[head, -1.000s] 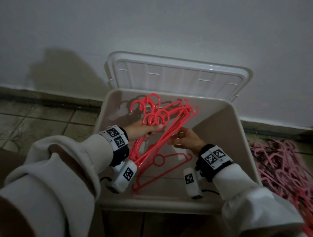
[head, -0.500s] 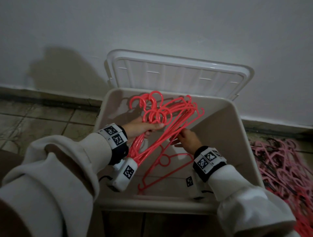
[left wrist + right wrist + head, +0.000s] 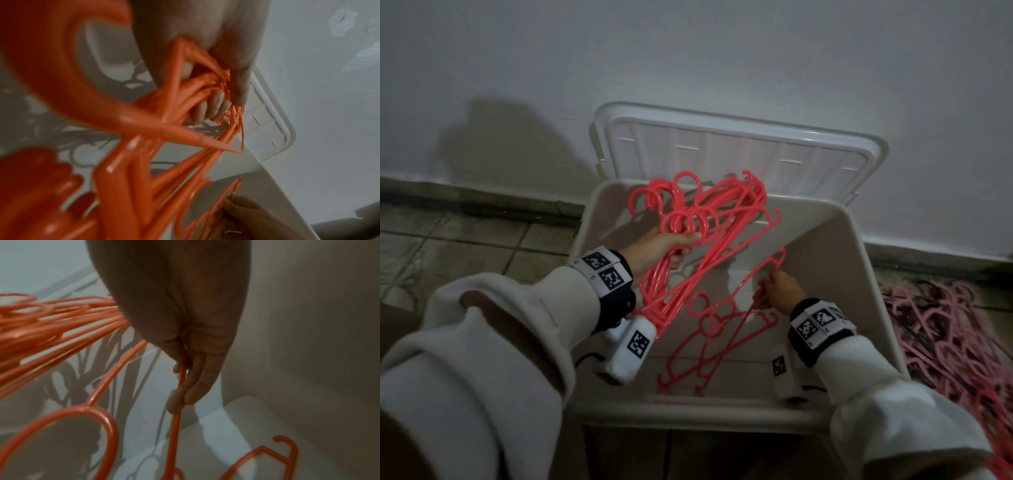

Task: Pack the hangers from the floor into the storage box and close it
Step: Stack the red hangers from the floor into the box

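My left hand (image 3: 684,249) grips a bundle of red hangers (image 3: 717,219) by their necks, held tilted over the open beige storage box (image 3: 722,407). The left wrist view shows its fingers (image 3: 213,105) curled round the bundle (image 3: 164,123). My right hand (image 3: 766,291) pinches the thin bar of a single red hanger (image 3: 748,279) inside the box; the right wrist view shows thumb and fingers (image 3: 191,386) closed on that bar (image 3: 174,426). Another red hanger (image 3: 705,363) lies on the box bottom. The white lid (image 3: 739,147) stands open against the wall.
A heap of pink and dark hangers (image 3: 945,339) lies on the tiled floor right of the box. The box sits against a white wall (image 3: 688,51). Tiled floor (image 3: 465,246) extends to the left.
My right hand has moved right and lower in the box, drawing one hanger away from the bundle. The left hand has kept its grip and lifted the bundle slightly.
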`<state>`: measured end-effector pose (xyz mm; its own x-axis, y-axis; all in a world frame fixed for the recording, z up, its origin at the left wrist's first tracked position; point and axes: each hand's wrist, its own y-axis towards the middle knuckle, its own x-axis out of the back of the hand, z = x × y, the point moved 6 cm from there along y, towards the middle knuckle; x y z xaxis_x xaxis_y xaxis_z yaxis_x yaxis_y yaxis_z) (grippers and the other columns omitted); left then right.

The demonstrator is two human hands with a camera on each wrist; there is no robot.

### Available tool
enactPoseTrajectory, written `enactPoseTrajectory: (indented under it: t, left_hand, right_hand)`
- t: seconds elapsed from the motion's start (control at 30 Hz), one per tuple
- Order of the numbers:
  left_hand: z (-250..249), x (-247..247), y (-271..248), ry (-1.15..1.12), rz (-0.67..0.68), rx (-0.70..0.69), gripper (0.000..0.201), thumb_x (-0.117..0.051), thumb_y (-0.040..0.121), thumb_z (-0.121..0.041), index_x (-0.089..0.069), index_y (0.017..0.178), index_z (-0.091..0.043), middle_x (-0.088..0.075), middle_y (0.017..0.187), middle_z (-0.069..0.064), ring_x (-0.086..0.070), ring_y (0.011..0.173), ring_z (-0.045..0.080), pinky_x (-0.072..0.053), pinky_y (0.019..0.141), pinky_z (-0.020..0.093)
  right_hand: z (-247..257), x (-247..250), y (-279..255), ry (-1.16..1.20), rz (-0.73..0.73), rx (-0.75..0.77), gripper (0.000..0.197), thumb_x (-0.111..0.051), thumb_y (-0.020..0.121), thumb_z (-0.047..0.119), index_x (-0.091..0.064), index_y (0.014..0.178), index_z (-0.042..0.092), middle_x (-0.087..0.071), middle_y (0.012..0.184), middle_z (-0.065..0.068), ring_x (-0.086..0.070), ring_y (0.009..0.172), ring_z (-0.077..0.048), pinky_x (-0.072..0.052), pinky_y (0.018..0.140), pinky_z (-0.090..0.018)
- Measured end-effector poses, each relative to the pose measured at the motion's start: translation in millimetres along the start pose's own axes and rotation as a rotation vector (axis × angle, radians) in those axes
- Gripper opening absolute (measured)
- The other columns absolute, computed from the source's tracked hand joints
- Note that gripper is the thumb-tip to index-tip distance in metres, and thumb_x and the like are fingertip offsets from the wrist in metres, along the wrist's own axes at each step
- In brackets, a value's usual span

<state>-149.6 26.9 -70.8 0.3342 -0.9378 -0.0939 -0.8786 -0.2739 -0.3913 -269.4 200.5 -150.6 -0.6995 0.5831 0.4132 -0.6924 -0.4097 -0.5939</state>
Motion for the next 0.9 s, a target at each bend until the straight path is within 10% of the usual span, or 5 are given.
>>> enactPoseTrajectory:
  t: [0.27,0.53,0.9]
  left_hand:
    - [1,8,3,0.106,-0.191,-0.02,0.032,-0.045,0.076,0.005,-0.04,0.05,-0.014,-0.041,0.043,-0.003,-0.03,0.038,0.009,-0.026,0.04,0.019]
    - [2,6,2,0.047,-0.136,0.024,0.029,-0.031,0.09,-0.009,-0.048,0.068,-0.012,-0.042,0.045,-0.004,-0.03,0.034,0.006,-0.026,0.043,0.021]
    - [31,9,-2,0.192,-0.128,0.225,0.03,-0.046,0.095,-0.023,-0.046,0.065,-0.016,-0.04,0.045,-0.003,-0.024,0.028,0.003,-0.019,0.033,0.014]
  right_hand:
    - [13,10,-6,0.298,0.061,0.071,0.034,-0.027,0.097,-0.004,-0.042,0.068,0.004,-0.056,0.035,-0.001,-0.054,0.03,-0.007,-0.044,0.035,-0.015]
    - [49,29,-26,0.666,-0.023,0.288,0.032,-0.03,0.1,0.01,-0.046,0.073,0.011,-0.06,0.044,0.003,-0.052,0.034,-0.006,-0.045,0.04,-0.014]
    - [67,69,-67,0.585,-0.096,0.575,0.029,-0.032,0.099,0.014,-0.039,0.071,0.012,-0.054,0.043,-0.004,-0.041,0.031,-0.015,-0.033,0.036,-0.015]
